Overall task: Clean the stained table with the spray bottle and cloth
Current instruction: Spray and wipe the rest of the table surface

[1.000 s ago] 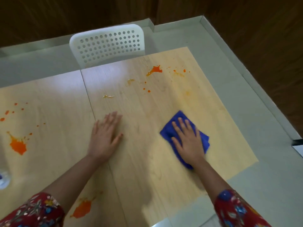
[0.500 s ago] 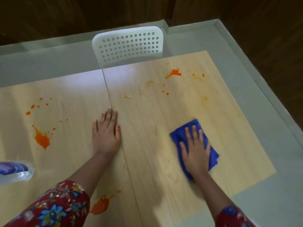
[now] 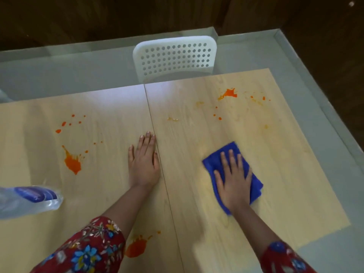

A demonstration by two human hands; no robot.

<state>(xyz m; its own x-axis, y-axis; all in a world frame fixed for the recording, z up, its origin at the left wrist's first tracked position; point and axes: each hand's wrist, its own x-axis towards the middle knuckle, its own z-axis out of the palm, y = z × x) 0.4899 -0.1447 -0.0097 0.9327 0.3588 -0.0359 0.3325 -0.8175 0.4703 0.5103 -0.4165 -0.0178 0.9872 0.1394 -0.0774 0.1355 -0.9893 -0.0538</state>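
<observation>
My right hand (image 3: 233,179) presses flat on a folded blue cloth (image 3: 214,160) on the right half of the light wooden table (image 3: 275,164). Flat on the table, fingers straight, my left hand (image 3: 143,160) lies just left of the seam between the two tabletops. A clear spray bottle (image 3: 27,200) with a blue label lies at the left edge, apart from both hands. Orange stains mark the table: a large one (image 3: 72,163) on the left, one (image 3: 136,248) near my left sleeve, and one (image 3: 228,93) at the far right with small drops around it.
A white perforated chair (image 3: 175,58) stands behind the table's far edge. Grey floor surrounds the table, with a dark wooden wall beyond. The table's right edge runs close to my right arm.
The view has shifted left, bringing the spray bottle into sight. My right hand has slid the cloth a little toward me on the table. My left hand stays flat in place.
</observation>
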